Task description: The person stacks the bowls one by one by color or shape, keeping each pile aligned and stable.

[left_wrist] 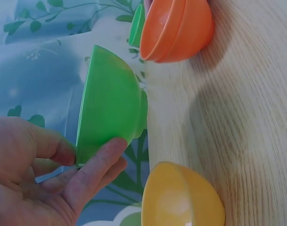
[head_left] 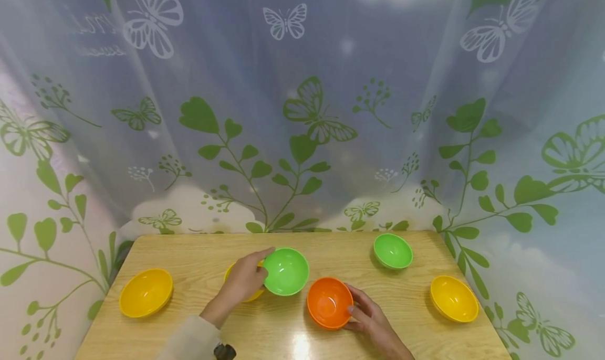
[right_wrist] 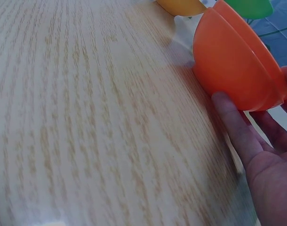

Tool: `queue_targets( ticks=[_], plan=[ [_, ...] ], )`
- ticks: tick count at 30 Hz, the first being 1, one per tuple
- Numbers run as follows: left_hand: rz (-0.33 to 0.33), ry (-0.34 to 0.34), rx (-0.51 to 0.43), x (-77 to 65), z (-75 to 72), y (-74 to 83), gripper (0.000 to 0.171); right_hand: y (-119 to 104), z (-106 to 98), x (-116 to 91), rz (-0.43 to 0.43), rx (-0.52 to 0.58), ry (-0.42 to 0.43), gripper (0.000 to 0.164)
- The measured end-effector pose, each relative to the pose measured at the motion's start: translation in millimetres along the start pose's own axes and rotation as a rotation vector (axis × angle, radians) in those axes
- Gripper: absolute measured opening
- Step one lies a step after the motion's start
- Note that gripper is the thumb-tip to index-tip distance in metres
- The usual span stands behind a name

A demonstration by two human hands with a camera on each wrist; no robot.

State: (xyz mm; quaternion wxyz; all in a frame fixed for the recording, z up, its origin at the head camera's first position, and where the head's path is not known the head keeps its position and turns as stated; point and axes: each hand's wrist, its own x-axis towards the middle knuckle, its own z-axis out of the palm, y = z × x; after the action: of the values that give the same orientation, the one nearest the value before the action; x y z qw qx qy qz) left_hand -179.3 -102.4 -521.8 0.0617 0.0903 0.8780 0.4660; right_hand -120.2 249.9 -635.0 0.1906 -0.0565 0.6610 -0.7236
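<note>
My left hand (head_left: 247, 277) pinches the left rim of a green bowl (head_left: 285, 272). In the left wrist view the green bowl (left_wrist: 110, 96) hangs above the table, gripped between thumb and fingers. Below and left of it, a yellow bowl (head_left: 255, 296) is partly hidden by the left hand. My right hand (head_left: 373, 320) holds the right side of an orange bowl (head_left: 330, 303), with its fingers and thumb around the rim and wall. A doubled rim on the orange bowl (right_wrist: 237, 56) in the right wrist view looks like two nested bowls.
On the wooden table (head_left: 198, 260), one yellow bowl (head_left: 146, 293) stands at the left and another yellow bowl (head_left: 454, 298) at the right. A second green bowl (head_left: 393, 251) sits at the back right. A printed curtain (head_left: 302, 139) hangs behind the table and along its sides.
</note>
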Motion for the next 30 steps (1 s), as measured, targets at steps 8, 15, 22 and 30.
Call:
queue_targets(
  ticks=[8,15,22,30],
  plan=[
    [0.038,-0.019,0.031,-2.0,4.7,7.5,0.059,0.4,-0.4,0.3,0.011,-0.001,0.002,0.063],
    [0.045,-0.046,0.014,-2.7,12.7,12.1,0.06,1.6,-0.4,0.2,0.009,-0.002,0.001,0.063],
    [0.077,-0.074,0.02,-3.2,20.7,12.2,0.06,0.3,0.5,-0.5,-0.018,-0.003,-0.015,0.063],
    [0.08,-0.104,0.004,-6.3,28.4,17.5,0.06,-0.8,0.5,-1.2,0.003,-0.001,-0.005,0.061]
  ],
)
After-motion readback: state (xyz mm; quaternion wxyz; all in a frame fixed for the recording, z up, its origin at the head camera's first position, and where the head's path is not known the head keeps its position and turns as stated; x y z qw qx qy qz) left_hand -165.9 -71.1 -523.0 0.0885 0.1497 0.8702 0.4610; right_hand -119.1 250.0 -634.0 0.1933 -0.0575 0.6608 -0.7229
